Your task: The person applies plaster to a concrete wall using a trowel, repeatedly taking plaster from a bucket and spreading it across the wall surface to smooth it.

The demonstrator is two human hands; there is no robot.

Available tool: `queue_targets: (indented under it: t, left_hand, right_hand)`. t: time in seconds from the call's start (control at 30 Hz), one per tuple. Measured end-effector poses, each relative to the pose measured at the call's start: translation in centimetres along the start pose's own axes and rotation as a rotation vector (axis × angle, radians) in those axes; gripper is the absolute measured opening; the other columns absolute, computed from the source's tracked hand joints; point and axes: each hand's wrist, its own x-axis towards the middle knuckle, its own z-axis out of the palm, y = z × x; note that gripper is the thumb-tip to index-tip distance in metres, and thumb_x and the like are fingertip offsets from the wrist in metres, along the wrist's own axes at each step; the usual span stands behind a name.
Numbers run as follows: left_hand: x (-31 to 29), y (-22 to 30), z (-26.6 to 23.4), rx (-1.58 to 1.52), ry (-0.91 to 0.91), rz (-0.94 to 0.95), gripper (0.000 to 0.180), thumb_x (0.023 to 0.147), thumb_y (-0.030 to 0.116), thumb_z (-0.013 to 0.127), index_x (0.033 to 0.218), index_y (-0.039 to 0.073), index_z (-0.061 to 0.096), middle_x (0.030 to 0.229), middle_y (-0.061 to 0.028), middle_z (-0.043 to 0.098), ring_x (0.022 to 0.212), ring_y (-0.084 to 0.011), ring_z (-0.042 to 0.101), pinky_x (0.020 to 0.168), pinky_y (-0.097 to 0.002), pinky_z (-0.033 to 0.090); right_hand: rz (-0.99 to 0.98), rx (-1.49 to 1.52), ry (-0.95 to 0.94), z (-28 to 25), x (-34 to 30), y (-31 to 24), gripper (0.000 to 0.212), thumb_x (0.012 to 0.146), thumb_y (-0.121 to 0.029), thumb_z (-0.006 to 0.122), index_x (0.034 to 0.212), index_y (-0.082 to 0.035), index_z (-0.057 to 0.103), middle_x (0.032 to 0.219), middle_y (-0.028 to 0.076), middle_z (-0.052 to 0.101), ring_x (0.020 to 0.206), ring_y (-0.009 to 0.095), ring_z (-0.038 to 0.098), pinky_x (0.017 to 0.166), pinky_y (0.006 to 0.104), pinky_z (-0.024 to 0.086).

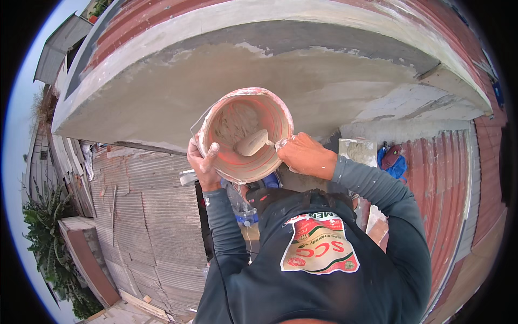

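A reddish bucket [244, 171], smeared with dried grey mortar, is tipped so that its mouth faces up toward me. My left hand [204, 165] grips the bucket's left side, thumb over the rim and the other fingers mostly behind it. Inside lies wet grey-brown mortar [234, 122]. My right hand [308, 156] is closed round the handle of a trowel [252, 143] at the right rim. The trowel's mortar-coated blade reaches into the bucket, resting at or just above the mortar. A thin wire bail [198, 120] hangs at the bucket's left.
Beyond the bucket runs a concrete surface [178, 102], partly coated with fresh mortar. Rusty corrugated sheets [145, 210] lie below left; red corrugated sheeting [437, 178] stands at right. A blue bag [396, 164] hangs near my right arm. A cable [220, 270] runs along my left arm.
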Motion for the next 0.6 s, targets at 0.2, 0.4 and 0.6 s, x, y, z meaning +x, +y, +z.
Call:
queue_targets:
  t: [0.2,0.4,0.6]
  left_hand:
    - [-0.1,-0.4,0.9,0.018,-0.04,0.023,0.057,0.076,0.02,0.086,0.12,-0.003,0.058,0.116,-0.0131,0.067,0.106,-0.0207,0.065,0.098,-0.0377,0.051]
    - [0.4,-0.6,0.5,0.028,-0.038,0.043,0.056,0.077,0.02,0.087,0.12,-0.002,0.058,0.116,-0.0128,0.067,0.107,-0.0204,0.064,0.099,-0.0382,0.051]
    - [0.2,-0.2,1.2,0.031,-0.04,0.0,0.057,0.073,0.025,0.091,0.114,-0.003,0.062,0.125,-0.0143,0.066,0.111,-0.0196,0.062,0.103,-0.0374,0.046]
  right_hand:
    - [0.136,0.029,0.115,0.3,0.8,0.7,0.009,0.076,-0.006,0.067,0.078,0.003,0.066,0.078,0.022,0.067,0.073,0.038,0.07,0.062,0.0456,0.055]
    - [0.12,0.098,-0.074,0.8,-1.1,0.3,0.018,0.081,-0.011,0.066,0.091,0.004,0.062,0.079,0.022,0.066,0.072,0.039,0.069,0.063,0.048,0.054]
    - [0.131,0.059,0.05,1.2,0.7,0.8,0.019,0.085,-0.013,0.064,0.095,0.004,0.062,0.082,0.022,0.067,0.075,0.04,0.069,0.063,0.05,0.053]
